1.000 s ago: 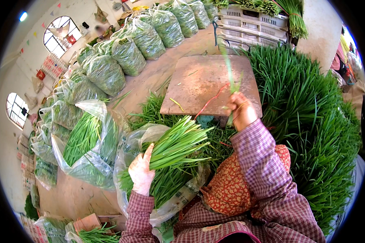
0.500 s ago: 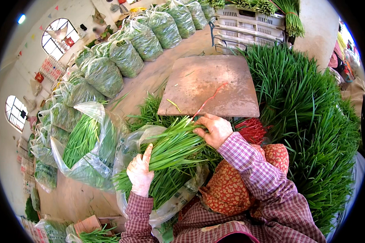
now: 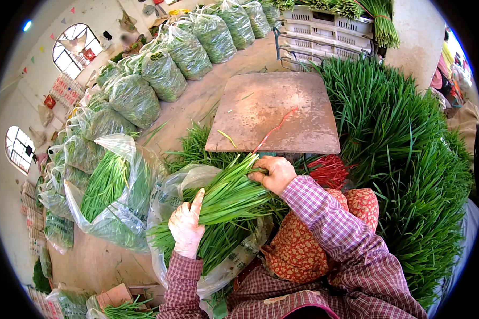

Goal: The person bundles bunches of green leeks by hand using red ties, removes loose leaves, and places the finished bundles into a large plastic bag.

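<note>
A bunch of green garlic chives (image 3: pixel 230 192) lies slantwise between my hands, its pale ends toward the small table. My right hand (image 3: pixel 275 174) is closed on the stalks near those pale ends. On the leafy side, my left hand (image 3: pixel 188 226) grips the bunch's edge with the index finger stretched up along it; its other fingers are partly hidden. More chives fill the open clear plastic bag (image 3: pixel 162 198) beneath the bunch. A red tie strip (image 3: pixel 275 129) lies on the brown table (image 3: pixel 274 95), one end hanging over its near edge.
A second open bag (image 3: pixel 112 234) of chives stands to the left. Behind it runs a row of filled bags (image 3: pixel 178 58). Loose chives (image 3: pixel 404 175) are heaped on the right. Red strips (image 3: pixel 327 169) hang below the table, and white crates (image 3: pixel 327 34) are stacked beyond it.
My right hand has shifted slightly left along the stalks, its fingers drawn in a little more. My left hand stays almost in place at the leafy side.
</note>
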The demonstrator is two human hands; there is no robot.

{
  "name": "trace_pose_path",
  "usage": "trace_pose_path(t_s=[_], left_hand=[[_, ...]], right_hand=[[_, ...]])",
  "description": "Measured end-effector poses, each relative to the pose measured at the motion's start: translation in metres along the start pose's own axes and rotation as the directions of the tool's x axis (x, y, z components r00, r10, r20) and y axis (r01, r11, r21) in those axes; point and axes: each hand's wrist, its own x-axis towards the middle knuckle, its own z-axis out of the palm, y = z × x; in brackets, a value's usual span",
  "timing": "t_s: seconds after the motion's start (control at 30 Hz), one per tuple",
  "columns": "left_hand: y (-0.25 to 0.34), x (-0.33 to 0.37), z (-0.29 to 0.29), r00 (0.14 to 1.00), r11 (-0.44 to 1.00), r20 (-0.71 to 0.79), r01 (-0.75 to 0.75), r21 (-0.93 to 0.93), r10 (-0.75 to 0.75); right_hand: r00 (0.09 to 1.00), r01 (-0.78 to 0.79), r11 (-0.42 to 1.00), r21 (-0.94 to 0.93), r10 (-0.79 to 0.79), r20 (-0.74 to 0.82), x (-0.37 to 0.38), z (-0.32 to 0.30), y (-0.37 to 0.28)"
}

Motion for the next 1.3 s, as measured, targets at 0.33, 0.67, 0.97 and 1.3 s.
trace_pose_path(t_s=[0.33,0.67,0.97,1.3], left_hand=[[-0.003,-0.005,0.011,0.998,0.986,-0.024,0.053,-0.156,-0.057],[-0.036,-0.032,0.057,0.904,0.347,0.185,0.328,-0.879,-0.386],[-0.028,-0.037,0.025,0.68,-0.516,0.731,0.643,-0.566,0.046],[0.0,-0.038,0.032,0.636,-0.632,0.741,0.67,-0.39,0.217]], right_hand=[[0.903,-0.426,0.476,0.77,0.277,0.328,0.003,0.0,0.046],[0.889,-0.241,0.163,0.957,0.434,0.15,-0.006,-0.065,0.049],[0.909,-0.209,0.827,-0.522,0.361,0.207,-0.034,-0.034,0.043],[0.988,-0.111,0.991,0.072,0.102,0.118,-0.027,-0.021,0.022]])
